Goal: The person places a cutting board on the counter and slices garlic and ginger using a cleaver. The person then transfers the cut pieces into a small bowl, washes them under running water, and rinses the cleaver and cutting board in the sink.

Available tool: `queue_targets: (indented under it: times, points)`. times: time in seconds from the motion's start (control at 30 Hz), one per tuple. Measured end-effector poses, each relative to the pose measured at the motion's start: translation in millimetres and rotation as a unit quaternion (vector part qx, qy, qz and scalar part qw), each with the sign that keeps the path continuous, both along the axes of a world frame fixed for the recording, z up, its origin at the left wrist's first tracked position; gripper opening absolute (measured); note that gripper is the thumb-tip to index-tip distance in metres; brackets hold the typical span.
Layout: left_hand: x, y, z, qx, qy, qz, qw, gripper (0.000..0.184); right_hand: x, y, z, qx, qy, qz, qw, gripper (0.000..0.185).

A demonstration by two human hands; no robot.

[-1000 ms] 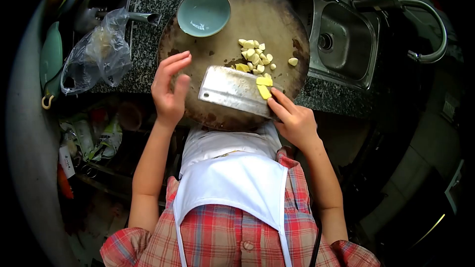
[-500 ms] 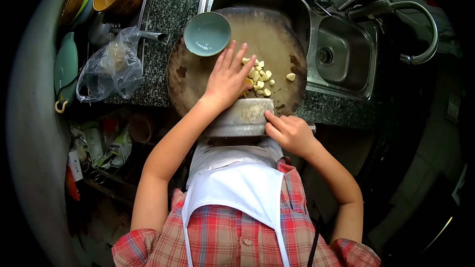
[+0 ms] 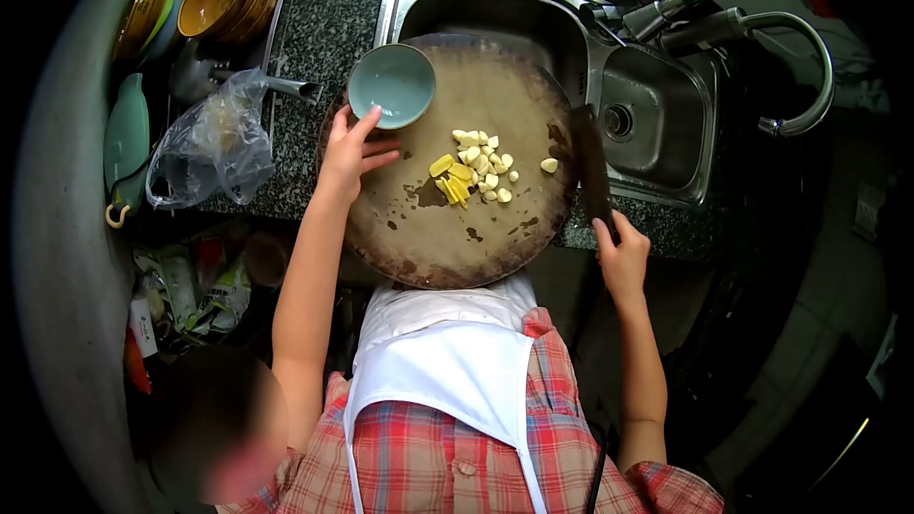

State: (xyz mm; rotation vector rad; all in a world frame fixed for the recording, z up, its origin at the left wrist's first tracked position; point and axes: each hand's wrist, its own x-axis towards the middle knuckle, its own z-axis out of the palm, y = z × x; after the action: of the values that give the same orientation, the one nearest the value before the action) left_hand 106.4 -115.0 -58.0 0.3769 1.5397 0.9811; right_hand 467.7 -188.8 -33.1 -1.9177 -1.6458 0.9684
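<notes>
My left hand (image 3: 350, 160) is at the near left rim of a pale green bowl (image 3: 392, 86) on the left of a round wooden chopping board (image 3: 419, 252). One fingertip reaches over the rim, another finger lies outside it, and the others are spread. My right hand (image 3: 624, 252) grips a cleaver (image 3: 592, 171) by its handle; the blade stands nearly edge-on at the board's right side. Peeled garlic cloves (image 3: 481, 157) lie heaped mid-board beside yellow slices (image 3: 455, 176) that look like ginger. One lone clove (image 3: 549, 165) sits farther right.
Behind the board is a steel double sink (image 3: 709, 133) with a curved faucet (image 3: 819, 57). Stacked brown bowls (image 3: 224, 0) and a clear plastic bag (image 3: 214, 148) stand at the left. Another person's blurred head (image 3: 209, 419) shows at lower left.
My left hand has left the garlic and moved left to the bowl. My right hand has carried the cleaver from the board's front edge to its right side, turning the blade edge-on.
</notes>
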Motion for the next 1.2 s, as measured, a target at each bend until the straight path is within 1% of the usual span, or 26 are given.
queue_targets:
  times: [0.03, 0.07, 0.13, 0.2, 0.23, 0.33, 0.4, 0.47, 0.5, 0.53, 0.57, 0.6, 0.63, 0.67, 0.73, 0.77, 0.8, 0.83, 0.87, 0.9, 0.93, 0.97, 1.0, 1.07, 1.1, 1.2]
  points:
    - [0, 1, -10, 0.019, -0.025, 0.023, 0.999, 0.054, -16, -8, -10, 0.068, -0.02, 0.061, 0.996, 0.016]
    - [-1, 2, -15, 0.039, -0.048, 0.048, 0.997, 0.053, -25, -3, 6, -0.003, -0.004, 0.046, 0.999, 0.018]
    - [-1, 2, -22, 0.054, -0.068, 0.05, 0.995, 0.052, -53, -20, -10, 0.082, -0.023, 0.062, 0.994, 0.019]
    - [-3, 1, -19, 0.077, -0.082, 0.06, 0.992, 0.052, -68, -17, 0, 0.107, -0.015, 0.065, 0.992, 0.021]
    - [-4, 4, -14, 0.078, -0.083, 0.064, 0.991, 0.051, -69, -2, 16, -0.195, 0.136, -0.019, 0.971, 0.022]
    - [-7, -2, 10, 0.066, -0.08, 0.067, 0.992, 0.049, -50, 11, -15, -0.157, 0.179, -0.022, 0.971, 0.023]
    - [-16, -1, 17, 0.092, -0.094, 0.04, 0.99, 0.046, -34, 31, -41, -0.144, 0.221, -0.024, 0.964, 0.024]
    - [-16, 6, 24, 0.113, -0.09, 0.029, 0.989, 0.044, -29, 48, -50, -0.12, 0.095, 0.026, 0.988, 0.029]
    - [-16, 12, 27, 0.116, -0.092, 0.014, 0.989, 0.041, -31, 54, -48, -0.132, 0.016, 0.052, 0.99, 0.038]
    - [-14, 18, 31, 0.12, -0.095, -0.002, 0.988, 0.038, -34, 56, -46, -0.127, 0.017, 0.051, 0.99, 0.038]
    - [-9, 26, 35, 0.125, -0.095, -0.004, 0.988, 0.038, -44, 58, -41, -0.09, -0.106, 0.121, 0.983, 0.042]
    - [-3, 34, 38, 0.118, -0.089, -0.014, 0.989, 0.038, -52, 60, -38, -0.053, -0.228, 0.186, 0.954, 0.046]
    - [2, 40, 40, 0.109, -0.082, -0.025, 0.99, 0.039, -58, 60, -41, -0.056, -0.22, 0.195, 0.954, 0.049]
    - [4, 47, 37, 0.113, -0.084, -0.028, 0.99, 0.039, -65, 63, -37, -0.079, -0.236, 0.193, 0.949, 0.049]
    - [10, 67, 24, 0.107, -0.094, -0.056, 0.988, 0.04, -58, 76, -29, -0.135, -0.217, 0.204, 0.945, 0.049]
    - [14, 78, 22, 0.1, -0.093, -0.071, 0.988, 0.039, -51, 89, -25, -0.079, -0.128, 0.119, 0.981, 0.049]
    - [22, 89, 29, 0.11, -0.095, -0.074, 0.987, 0.039, -39, 102, -23, -0.023, -0.034, 0.036, 0.999, 0.05]
    - [32, 98, 35, 0.095, -0.082, -0.103, 0.987, 0.041, -24, 128, -25, 0.09, -0.06, -0.026, 0.994, 0.05]
    - [44, 106, 41, 0.078, -0.067, -0.132, 0.986, 0.043, -13, 156, -19, 0.116, -0.07, -0.09, 0.987, 0.053]
    - [55, 115, 44, 0.068, -0.067, -0.154, 0.983, 0.045, -5, 182, -14, 0.116, -0.113, -0.103, 0.981, 0.054]
    - [69, 119, 50, 0.069, -0.083, -0.166, 0.98, 0.046, 1, 206, -27, 0.149, -0.202, -0.095, 0.963, 0.049]
    - [80, 123, 53, 0.066, -0.085, -0.187, 0.977, 0.043, 1, 224, -18, 0.065, -0.218, -0.035, 0.973, 0.045]
    - [91, 126, 56, 0.061, -0.087, -0.208, 0.972, 0.039, -1, 236, -21, 0.068, -0.217, -0.041, 0.973, 0.045]
    - [107, 123, 61, 0.05, -0.114, -0.225, 0.966, 0.036, -5, 246, -32, 0.08, -0.276, 0.088, 0.954, 0.041]
    - [113, 122, 62, 0.045, -0.124, -0.228, 0.965, 0.036, -6, 244, -37, 0.125, -0.276, 0.1, 0.948, 0.037]
    - [124, 116, 61, 0.029, -0.141, -0.239, 0.96, 0.036, -6, 237, -46, 0.138, -0.25, 0.103, 0.953, 0.033]
